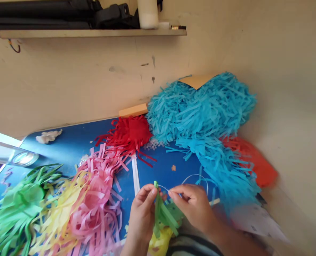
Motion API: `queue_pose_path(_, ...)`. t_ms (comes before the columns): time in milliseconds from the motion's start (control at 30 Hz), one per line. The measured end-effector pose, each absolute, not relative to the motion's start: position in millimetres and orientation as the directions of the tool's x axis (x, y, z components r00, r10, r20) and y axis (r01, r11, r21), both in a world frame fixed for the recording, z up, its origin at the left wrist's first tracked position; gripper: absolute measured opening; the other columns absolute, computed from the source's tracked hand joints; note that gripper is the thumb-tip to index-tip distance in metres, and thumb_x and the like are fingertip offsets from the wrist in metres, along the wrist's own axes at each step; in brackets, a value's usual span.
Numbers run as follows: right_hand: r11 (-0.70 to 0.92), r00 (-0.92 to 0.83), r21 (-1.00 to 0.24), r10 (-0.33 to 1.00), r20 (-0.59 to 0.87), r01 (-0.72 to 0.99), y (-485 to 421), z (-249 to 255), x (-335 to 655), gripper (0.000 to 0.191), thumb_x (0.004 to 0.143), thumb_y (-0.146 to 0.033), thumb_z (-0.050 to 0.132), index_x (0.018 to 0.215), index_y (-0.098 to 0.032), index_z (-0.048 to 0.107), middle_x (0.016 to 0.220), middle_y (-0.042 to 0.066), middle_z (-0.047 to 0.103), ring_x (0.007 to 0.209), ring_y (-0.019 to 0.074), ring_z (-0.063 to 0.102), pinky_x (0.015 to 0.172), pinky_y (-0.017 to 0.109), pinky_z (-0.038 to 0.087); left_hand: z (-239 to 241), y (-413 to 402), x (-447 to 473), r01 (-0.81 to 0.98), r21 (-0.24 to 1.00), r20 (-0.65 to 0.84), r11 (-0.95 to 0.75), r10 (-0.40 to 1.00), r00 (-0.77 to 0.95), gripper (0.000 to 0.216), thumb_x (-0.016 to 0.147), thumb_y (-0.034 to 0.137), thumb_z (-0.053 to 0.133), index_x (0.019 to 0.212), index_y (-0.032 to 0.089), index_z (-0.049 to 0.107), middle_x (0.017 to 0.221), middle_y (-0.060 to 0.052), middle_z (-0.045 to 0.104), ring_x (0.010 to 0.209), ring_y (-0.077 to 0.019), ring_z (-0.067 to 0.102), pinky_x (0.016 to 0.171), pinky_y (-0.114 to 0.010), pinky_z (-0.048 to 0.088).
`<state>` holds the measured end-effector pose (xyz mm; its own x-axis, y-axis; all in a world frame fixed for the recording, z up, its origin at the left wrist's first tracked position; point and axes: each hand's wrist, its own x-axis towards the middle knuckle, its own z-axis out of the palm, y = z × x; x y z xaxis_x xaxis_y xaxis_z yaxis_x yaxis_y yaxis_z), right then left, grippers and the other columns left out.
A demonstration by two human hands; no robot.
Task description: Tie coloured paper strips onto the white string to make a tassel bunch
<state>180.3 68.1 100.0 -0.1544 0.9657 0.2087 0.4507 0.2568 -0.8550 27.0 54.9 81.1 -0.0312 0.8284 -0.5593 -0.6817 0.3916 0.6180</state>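
Note:
My left hand (145,206) pinches the top of a green paper tassel (163,213), whose strips hang down between my hands. A thin white string (162,187) runs from the tassel's top to the fingertips of my right hand (192,204), which are closed on it. The string's far part loops up behind my right hand. Below the tassel, a yellow paper piece (161,243) shows near my lap, partly hidden.
Green (27,202), yellow (63,206) and pink fringed paper (94,209) lie at left on the blue table (163,167). Red fringe (133,131) and a large blue fringe heap (200,110) sit by the wall. A glass (21,156) lies at far left. Above runs a shelf (94,33).

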Motion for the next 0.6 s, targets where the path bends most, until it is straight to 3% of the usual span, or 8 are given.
queue_pose_path(167, 0.131, -0.293, -0.898, 0.956, 0.002, 0.421, 75.0, 101.2, 183.9, 0.026, 0.092, -0.033, 0.057, 0.076, -0.02, 0.073, 0.063, -0.001, 0.067, 0.057, 0.0111, 0.057, 0.056, 0.021, 0.038, 75.2, 47.3, 27.4, -0.437, 0.855, -0.376, 0.279, 0.914, -0.153, 0.033, 0.069, 0.035, 0.083, 0.084, 0.016, 0.06, 0.07, 0.002, 0.068, 0.061, -0.0097, 0.064, 0.057, -0.018, 0.051)
queue_pose_path(233, 0.118, -0.357, -0.878, 0.932, -0.063, 0.464, 79.3, 105.7, 186.9, 0.023, 0.092, -0.037, 0.058, 0.097, -0.02, 0.072, 0.067, -0.001, 0.065, 0.06, 0.0122, 0.057, 0.058, 0.022, 0.038, 71.8, 43.6, 25.9, -0.239, 0.954, -0.233, 0.183, 0.952, -0.199, 0.031, 0.073, 0.034, 0.079, 0.087, 0.018, 0.056, 0.074, 0.001, 0.07, 0.066, -0.0121, 0.067, 0.06, -0.02, 0.053)
queue_pose_path(300, 0.118, -0.413, -0.866, 0.904, -0.109, 0.486, 81.6, 110.4, 188.7, 0.031, 0.091, -0.037, 0.06, 0.117, -0.02, 0.064, 0.073, -0.001, 0.066, 0.064, 0.0134, 0.059, 0.06, 0.023, 0.039, 68.4, 40.5, 24.4, 0.01, 0.998, -0.062, 0.066, 0.974, -0.217, 0.029, 0.077, 0.031, 0.074, 0.093, 0.021, 0.052, 0.077, 0.0, 0.073, 0.07, -0.0145, 0.07, 0.064, -0.023, 0.055)
queue_pose_path(367, 0.131, -0.443, -0.86, 0.889, -0.118, 0.493, 80.8, 112.0, 187.2, 0.024, 0.092, -0.032, 0.058, 0.112, -0.02, 0.063, 0.078, -0.001, 0.067, 0.069, 0.0138, 0.061, 0.062, 0.023, 0.04, 65.8, 39.1, 23.7, 0.272, 0.959, 0.133, -0.077, 0.972, -0.195, 0.029, 0.081, 0.027, 0.069, 0.101, 0.023, 0.049, 0.077, 0.001, 0.074, 0.07, -0.0152, 0.072, 0.066, -0.025, 0.056)
queue_pose_path(433, 0.177, -0.449, -0.844, 0.89, -0.083, 0.507, 78.1, 109.5, 182.6, 0.011, 0.093, -0.026, 0.055, 0.093, -0.02, 0.065, 0.077, -0.001, 0.067, 0.071, 0.0136, 0.061, 0.064, 0.023, 0.04, 65.2, 39.5, 24.4, 0.479, 0.849, 0.31, -0.222, 0.944, -0.112, 0.028, 0.083, 0.024, 0.066, 0.106, 0.024, 0.049, 0.077, 0.003, 0.075, 0.069, -0.0149, 0.073, 0.064, -0.024, 0.056)
queue_pose_path(533, 0.292, -0.441, -0.829, 0.895, 0.062, 0.478, 78.9, 106.2, 180.9, 0.017, 0.093, -0.023, 0.056, 0.078, -0.02, 0.065, 0.084, 0.002, 0.067, 0.078, 0.0147, 0.061, 0.069, 0.026, 0.042, 71.0, 41.6, 24.7, 0.615, 0.699, 0.437, -0.366, 0.899, 0.04, 0.024, 0.088, 0.024, 0.061, 0.109, 0.024, 0.048, 0.077, 0.004, 0.075, 0.068, -0.0139, 0.073, 0.062, -0.021, 0.056)
queue_pose_path(600, 0.298, -0.39, -0.881, 0.909, 0.145, 0.367, 90.3, 114.0, 197.5, 0.022, 0.093, -0.031, 0.056, 0.076, -0.02, 0.066, 0.085, 0.004, 0.068, 0.075, 0.0148, 0.061, 0.068, 0.028, 0.044, 80.4, 41.8, 19.1, 0.654, 0.64, 0.455, -0.404, 0.885, 0.101, 0.02, 0.09, 0.027, 0.058, 0.108, 0.023, 0.049, 0.076, 0.004, 0.075, 0.066, -0.0134, 0.073, 0.061, -0.02, 0.055)
